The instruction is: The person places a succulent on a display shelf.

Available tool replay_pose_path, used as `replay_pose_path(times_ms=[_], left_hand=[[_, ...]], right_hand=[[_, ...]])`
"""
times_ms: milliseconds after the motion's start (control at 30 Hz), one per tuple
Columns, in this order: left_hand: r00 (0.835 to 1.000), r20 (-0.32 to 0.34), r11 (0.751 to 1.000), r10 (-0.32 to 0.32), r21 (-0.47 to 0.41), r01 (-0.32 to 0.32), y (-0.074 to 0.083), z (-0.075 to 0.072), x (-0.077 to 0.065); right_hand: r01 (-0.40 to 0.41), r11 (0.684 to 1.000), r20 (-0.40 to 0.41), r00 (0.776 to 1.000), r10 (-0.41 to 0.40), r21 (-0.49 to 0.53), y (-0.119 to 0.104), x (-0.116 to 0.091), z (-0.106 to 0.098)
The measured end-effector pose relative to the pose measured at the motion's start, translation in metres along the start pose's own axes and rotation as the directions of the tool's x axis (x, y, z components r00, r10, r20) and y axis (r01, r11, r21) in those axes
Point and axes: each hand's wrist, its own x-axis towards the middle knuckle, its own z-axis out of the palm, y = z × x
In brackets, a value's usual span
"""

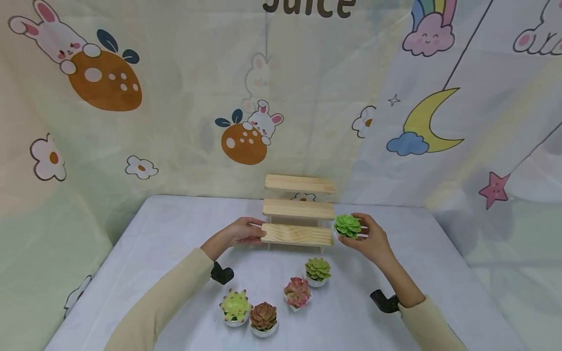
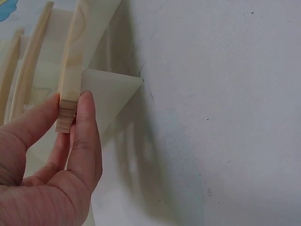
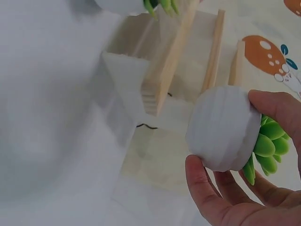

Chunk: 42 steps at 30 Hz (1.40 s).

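Observation:
A three-step display stand [image 1: 298, 235] with pale wooden boards and white supports stands at the back of the table. My left hand [image 1: 246, 231] pinches the left end of its lowest board [image 2: 70, 89] between thumb and fingers. My right hand [image 1: 371, 239] grips a bright green potted succulent [image 1: 348, 226] just off the stand's right side. In the right wrist view, thumb and fingers hold its white ribbed pot [image 3: 225, 128], which is raised above the table beside the board ends.
In front of the stand are a green succulent [image 1: 318, 269] and a pink one [image 1: 297, 292]. Further left sit a yellow-green succulent [image 1: 235, 306] and a brown-red one [image 1: 263, 317], close together. A printed cloth [image 1: 184, 122] hangs behind the white table [image 1: 351, 317].

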Motion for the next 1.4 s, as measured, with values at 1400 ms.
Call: replay_pose_path(times_ms=[1400], left_hand=[[1.000, -0.028, 1.000, 0.000, -0.029, 0.000, -0.005, 0.000, 0.002]], right_hand=[[0.057, 0.992, 0.060, 0.996, -0.064, 0.110, -0.078, 0.081, 0.032]])
